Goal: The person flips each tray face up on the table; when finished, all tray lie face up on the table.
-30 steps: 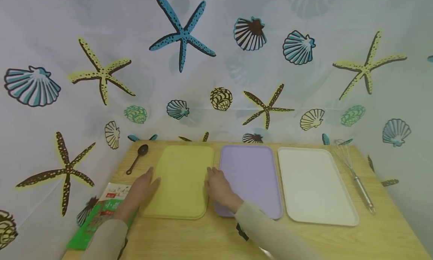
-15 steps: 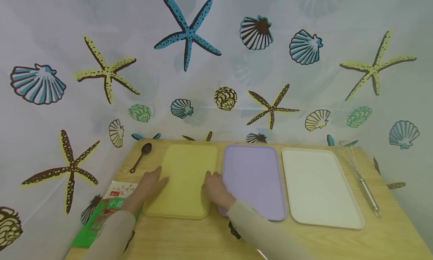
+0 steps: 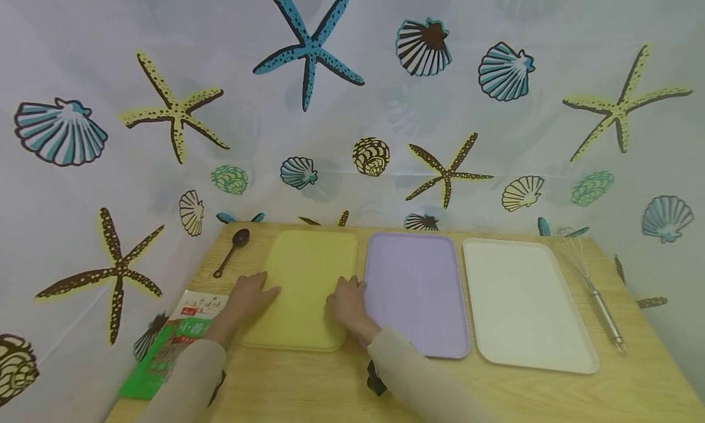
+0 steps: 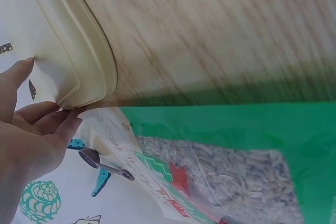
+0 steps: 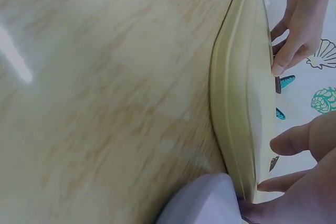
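A yellow tray (image 3: 305, 288) lies on the wooden table, left of a purple tray (image 3: 415, 294). My left hand (image 3: 246, 299) grips its left edge, thumb over the top surface and fingers at the rim. On the opposite side my right hand (image 3: 348, 305) holds the right edge, near the gap beside the purple tray. In the left wrist view the fingers (image 4: 44, 116) meet the tray rim, with the thumb lying on its face. The right wrist view shows the thumb and a finger on the yellow tray (image 5: 244, 87); the other fingertips are partly hidden.
To the right are a white tray (image 3: 525, 303) and a whisk (image 3: 600, 306). A dark spoon (image 3: 234, 251) lies at the back left. A green and white food packet (image 3: 176, 343) is under the left forearm. A patterned curtain (image 3: 341, 104) encloses the table.
Both hands have closed in on the yellow tray's side edges, the left thumb reaching farther over its top. The tray has barely moved; the head view has shifted slightly.
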`<control>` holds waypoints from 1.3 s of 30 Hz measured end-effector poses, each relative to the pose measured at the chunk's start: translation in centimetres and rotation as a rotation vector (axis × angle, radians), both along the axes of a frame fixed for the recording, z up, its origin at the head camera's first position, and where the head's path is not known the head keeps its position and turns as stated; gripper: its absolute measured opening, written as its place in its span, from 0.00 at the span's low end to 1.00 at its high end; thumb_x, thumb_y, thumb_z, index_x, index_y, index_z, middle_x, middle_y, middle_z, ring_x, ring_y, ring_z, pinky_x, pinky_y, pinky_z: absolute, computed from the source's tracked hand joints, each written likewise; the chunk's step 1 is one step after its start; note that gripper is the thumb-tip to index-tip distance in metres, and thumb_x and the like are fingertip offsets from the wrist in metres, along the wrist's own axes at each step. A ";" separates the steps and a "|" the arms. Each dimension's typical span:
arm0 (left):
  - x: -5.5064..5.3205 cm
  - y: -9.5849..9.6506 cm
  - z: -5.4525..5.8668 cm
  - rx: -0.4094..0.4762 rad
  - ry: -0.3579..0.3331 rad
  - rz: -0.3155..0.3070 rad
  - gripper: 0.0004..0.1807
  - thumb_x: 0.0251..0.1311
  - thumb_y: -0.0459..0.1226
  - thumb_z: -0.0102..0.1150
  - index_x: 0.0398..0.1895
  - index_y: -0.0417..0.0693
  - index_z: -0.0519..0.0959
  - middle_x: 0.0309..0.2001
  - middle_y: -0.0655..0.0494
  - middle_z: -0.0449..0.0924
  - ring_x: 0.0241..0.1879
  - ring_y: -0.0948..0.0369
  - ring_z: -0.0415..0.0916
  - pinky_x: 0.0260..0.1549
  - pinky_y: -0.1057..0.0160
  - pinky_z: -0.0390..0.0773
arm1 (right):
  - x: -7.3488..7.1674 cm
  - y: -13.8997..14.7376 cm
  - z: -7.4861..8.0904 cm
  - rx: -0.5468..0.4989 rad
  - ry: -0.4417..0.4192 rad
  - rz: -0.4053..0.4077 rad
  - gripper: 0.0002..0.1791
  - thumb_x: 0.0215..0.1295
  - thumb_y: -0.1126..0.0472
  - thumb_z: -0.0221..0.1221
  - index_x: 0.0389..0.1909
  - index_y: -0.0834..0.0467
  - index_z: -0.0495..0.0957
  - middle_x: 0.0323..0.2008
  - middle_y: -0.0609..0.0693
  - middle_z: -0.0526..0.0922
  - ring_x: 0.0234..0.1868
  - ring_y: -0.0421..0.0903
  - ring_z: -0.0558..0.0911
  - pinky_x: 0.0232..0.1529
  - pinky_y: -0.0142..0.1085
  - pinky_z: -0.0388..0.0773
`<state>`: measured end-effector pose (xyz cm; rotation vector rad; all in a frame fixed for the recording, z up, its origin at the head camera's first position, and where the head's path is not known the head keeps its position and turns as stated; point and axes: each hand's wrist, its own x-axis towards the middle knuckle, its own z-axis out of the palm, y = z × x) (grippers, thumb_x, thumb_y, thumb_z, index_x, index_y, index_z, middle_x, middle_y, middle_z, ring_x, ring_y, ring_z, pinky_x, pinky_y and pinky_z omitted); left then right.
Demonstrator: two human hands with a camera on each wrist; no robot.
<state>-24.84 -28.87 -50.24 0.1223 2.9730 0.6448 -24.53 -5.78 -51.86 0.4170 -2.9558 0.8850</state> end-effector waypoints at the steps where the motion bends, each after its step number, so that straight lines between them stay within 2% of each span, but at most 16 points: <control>1: 0.0 0.1 0.1 0.004 0.003 0.002 0.34 0.66 0.43 0.52 0.62 0.18 0.62 0.60 0.21 0.64 0.59 0.28 0.60 0.60 0.37 0.63 | 0.0 0.1 0.1 -0.039 -0.009 -0.004 0.07 0.61 0.66 0.56 0.30 0.68 0.75 0.31 0.60 0.76 0.39 0.55 0.73 0.51 0.51 0.63; 6: -0.1 -0.1 -0.1 0.008 0.000 0.018 0.35 0.66 0.44 0.52 0.62 0.19 0.62 0.59 0.23 0.66 0.59 0.29 0.61 0.60 0.38 0.63 | 0.0 0.2 0.2 -0.156 -0.030 -0.027 0.04 0.58 0.69 0.57 0.27 0.67 0.75 0.24 0.54 0.74 0.32 0.49 0.70 0.48 0.48 0.63; 9: -0.3 -0.3 -0.5 0.016 -0.007 0.033 0.35 0.66 0.45 0.53 0.63 0.20 0.62 0.60 0.24 0.66 0.60 0.30 0.60 0.61 0.38 0.63 | -0.1 0.2 0.2 -0.153 0.000 -0.046 0.01 0.53 0.71 0.59 0.26 0.66 0.76 0.23 0.54 0.74 0.30 0.48 0.70 0.46 0.47 0.64; 11: -0.3 -0.4 -0.6 0.026 -0.008 0.042 0.36 0.65 0.45 0.54 0.63 0.21 0.62 0.60 0.24 0.66 0.60 0.30 0.60 0.60 0.38 0.63 | 0.0 0.2 0.1 -0.148 0.017 -0.058 0.03 0.49 0.73 0.59 0.27 0.67 0.76 0.23 0.54 0.74 0.30 0.48 0.70 0.44 0.45 0.64; 13: -0.3 -0.3 -0.6 0.038 -0.011 0.053 0.36 0.65 0.45 0.55 0.64 0.22 0.62 0.60 0.25 0.66 0.60 0.31 0.60 0.61 0.38 0.63 | 0.0 0.2 0.1 -0.138 0.031 -0.070 0.07 0.45 0.75 0.59 0.29 0.68 0.77 0.25 0.56 0.76 0.30 0.49 0.71 0.43 0.44 0.65; 15: -0.3 -0.2 -0.5 0.043 -0.012 0.057 0.36 0.65 0.45 0.55 0.64 0.22 0.63 0.61 0.25 0.66 0.60 0.31 0.60 0.60 0.38 0.63 | 0.0 0.3 0.2 -0.166 0.027 -0.087 0.14 0.44 0.75 0.60 0.36 0.71 0.79 0.30 0.60 0.80 0.34 0.53 0.74 0.43 0.44 0.66; 20: 0.0 -0.1 0.0 0.053 -0.022 0.060 0.36 0.65 0.45 0.55 0.64 0.22 0.63 0.61 0.25 0.65 0.60 0.30 0.60 0.60 0.38 0.63 | 0.2 0.5 0.3 -0.251 0.038 -0.107 0.26 0.43 0.78 0.59 0.50 0.75 0.76 0.45 0.68 0.81 0.47 0.62 0.78 0.50 0.49 0.68; 25: 0.0 -0.2 0.2 0.064 -0.025 0.058 0.35 0.65 0.45 0.55 0.64 0.22 0.63 0.61 0.25 0.65 0.61 0.30 0.59 0.60 0.37 0.63 | 0.3 0.7 0.1 -0.289 0.063 -0.111 0.27 0.43 0.78 0.59 0.50 0.74 0.77 0.47 0.66 0.82 0.50 0.61 0.80 0.54 0.51 0.68; 33: -0.3 -0.6 -0.6 0.054 -0.015 0.049 0.35 0.65 0.45 0.55 0.63 0.22 0.64 0.60 0.24 0.66 0.60 0.29 0.60 0.60 0.37 0.62 | 0.4 0.8 0.0 -0.419 -0.010 -0.152 0.30 0.45 0.79 0.62 0.55 0.68 0.75 0.53 0.62 0.80 0.51 0.59 0.76 0.55 0.48 0.69; 39: -0.7 -1.1 -1.0 0.074 -0.009 0.043 0.36 0.66 0.46 0.54 0.63 0.22 0.63 0.60 0.24 0.65 0.61 0.29 0.59 0.62 0.37 0.60 | 0.3 1.1 0.6 -0.472 -0.006 -0.159 0.31 0.45 0.80 0.62 0.56 0.68 0.75 0.55 0.64 0.78 0.52 0.60 0.77 0.58 0.48 0.74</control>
